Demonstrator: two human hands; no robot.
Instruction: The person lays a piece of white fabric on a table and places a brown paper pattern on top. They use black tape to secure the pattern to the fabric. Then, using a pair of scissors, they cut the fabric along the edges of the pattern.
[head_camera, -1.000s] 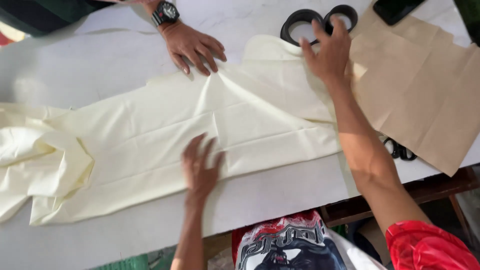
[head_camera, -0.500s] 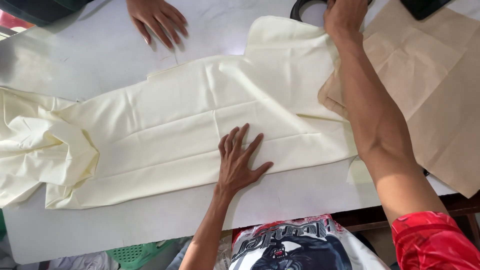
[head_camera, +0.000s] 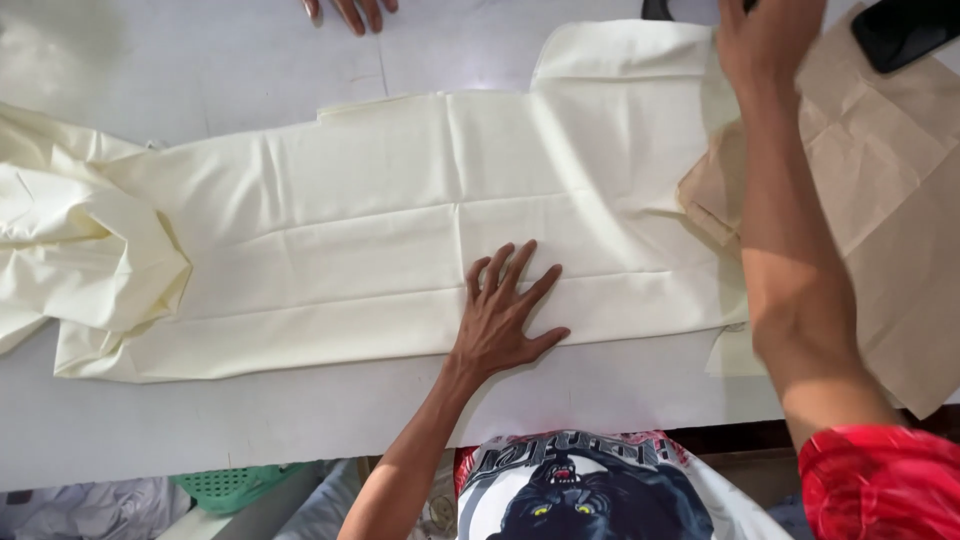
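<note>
A pale yellow cloth (head_camera: 400, 230) lay spread across the middle of the white tabletop (head_camera: 200, 430), bunched into loose folds at the left edge of the frame. The left hand (head_camera: 505, 310) pressed flat on the cloth's lower middle, fingers splayed and closed on nothing. The right hand (head_camera: 765, 40) reached to the upper right, resting at the cloth's far corner where it met a sheet of brown paper (head_camera: 890, 200); its grip could not be told (the fingers ran out of the frame). The brown paper overlapped the cloth's right end. A dark flat object (head_camera: 915, 30) lay on the paper at the top right. Another person's fingers (head_camera: 350, 12) touched the tabletop at the top edge. Below the tabletop, lower left, sat a green basket (head_camera: 235, 488) whose contents were hidden.
</note>
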